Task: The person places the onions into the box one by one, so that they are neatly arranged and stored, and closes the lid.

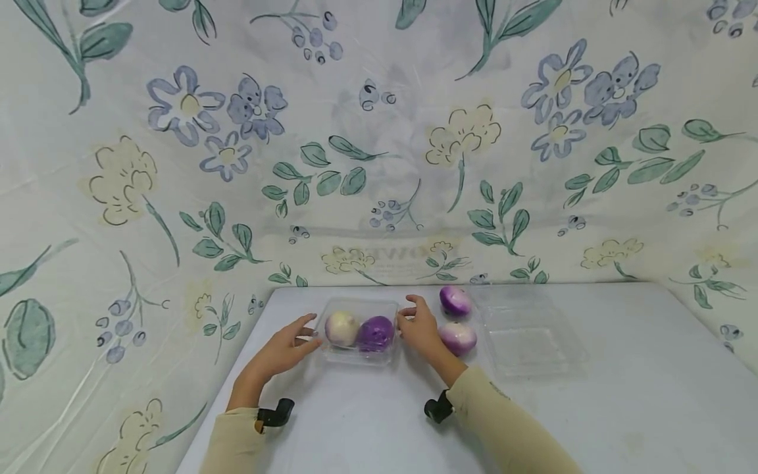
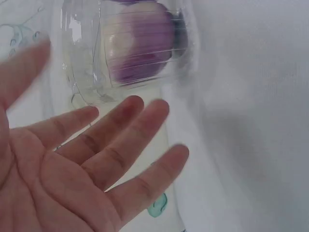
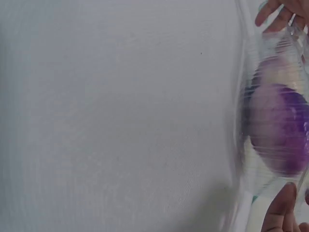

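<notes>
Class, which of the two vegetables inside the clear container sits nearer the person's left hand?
The whitish vegetable, towards the left hand within the container; the deep purple vegetable sits nearer the right hand.

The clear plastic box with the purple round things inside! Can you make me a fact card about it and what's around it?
Main thing: rectangular clear plastic box, on a white tabletop
Inside: round pale and purple vegetable, maybe an onion; round dark purple vegetable
Left grip: fingers spread, near the box's left side
Right grip: near its right side
Touching the box: can't tell
Right of the right grip: round purple and white vegetable; round pinkish white vegetable
Farther right: clear plastic tray
Backdrop: white flower-patterned sheet
</notes>
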The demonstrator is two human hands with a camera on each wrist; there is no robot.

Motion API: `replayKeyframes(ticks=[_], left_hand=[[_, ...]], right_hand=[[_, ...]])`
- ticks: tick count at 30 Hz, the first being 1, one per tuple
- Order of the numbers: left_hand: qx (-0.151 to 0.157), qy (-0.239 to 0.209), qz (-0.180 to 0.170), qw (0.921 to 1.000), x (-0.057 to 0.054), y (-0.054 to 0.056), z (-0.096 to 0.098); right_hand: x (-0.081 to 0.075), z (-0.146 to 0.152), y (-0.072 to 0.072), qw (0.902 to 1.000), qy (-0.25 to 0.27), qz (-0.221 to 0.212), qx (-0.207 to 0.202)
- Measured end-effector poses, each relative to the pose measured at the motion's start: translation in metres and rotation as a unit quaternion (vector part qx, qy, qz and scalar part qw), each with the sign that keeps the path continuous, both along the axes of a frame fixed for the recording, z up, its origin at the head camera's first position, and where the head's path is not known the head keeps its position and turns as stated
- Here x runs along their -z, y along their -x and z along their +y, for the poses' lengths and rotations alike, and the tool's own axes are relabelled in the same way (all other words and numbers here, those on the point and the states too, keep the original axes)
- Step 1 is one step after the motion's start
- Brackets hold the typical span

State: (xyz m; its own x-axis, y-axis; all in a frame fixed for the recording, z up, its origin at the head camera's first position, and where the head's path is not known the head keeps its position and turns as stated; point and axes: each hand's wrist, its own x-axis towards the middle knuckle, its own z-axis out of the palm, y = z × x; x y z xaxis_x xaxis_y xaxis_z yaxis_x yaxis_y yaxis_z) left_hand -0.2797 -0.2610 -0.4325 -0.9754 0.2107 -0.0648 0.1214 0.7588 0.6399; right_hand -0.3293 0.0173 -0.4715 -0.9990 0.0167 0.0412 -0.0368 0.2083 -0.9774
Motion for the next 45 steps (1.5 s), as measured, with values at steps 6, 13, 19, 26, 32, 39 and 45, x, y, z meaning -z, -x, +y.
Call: replayKeyframes(ticks=[6, 13, 19, 26, 32, 39, 45], left_hand=[[-0.026, 0.028, 0.056, 0.9977, 0.006, 0.004, 0.012], [-0.044, 0.013, 0.048, 0.9978, 0.01, 0.006, 0.023], [-0.051, 0.016, 0.066, 0.9964, 0.013, 0.007, 0.03], [-0.055, 0.002, 0.062, 0.9965, 0.01, 0.005, 0.036], [-0.078, -0.038, 0.021, 0.996, 0.012, 0.006, 0.038], [-0.087, -0.041, 0.004, 0.9953, 0.014, 0.008, 0.042], [-0.098, -0.044, -0.007, 0.9942, 0.011, 0.006, 0.045]], right_hand=[[-0.007, -0.001, -0.01, 0.9987, -0.009, -0.009, 0.049], [-0.018, -0.002, -0.023, 0.9992, 0.008, -0.028, 0.028], [-0.011, 0.002, -0.025, 0.9992, 0.016, -0.025, -0.028], [-0.012, 0.007, -0.029, 0.9969, -0.019, -0.036, -0.067], [-0.014, 0.008, -0.031, 0.9953, -0.033, -0.049, -0.077], [-0.007, 0.011, -0.032, 0.9941, -0.041, -0.065, -0.076], [-0.004, 0.01, -0.033, 0.9874, 0.04, -0.114, -0.102]])
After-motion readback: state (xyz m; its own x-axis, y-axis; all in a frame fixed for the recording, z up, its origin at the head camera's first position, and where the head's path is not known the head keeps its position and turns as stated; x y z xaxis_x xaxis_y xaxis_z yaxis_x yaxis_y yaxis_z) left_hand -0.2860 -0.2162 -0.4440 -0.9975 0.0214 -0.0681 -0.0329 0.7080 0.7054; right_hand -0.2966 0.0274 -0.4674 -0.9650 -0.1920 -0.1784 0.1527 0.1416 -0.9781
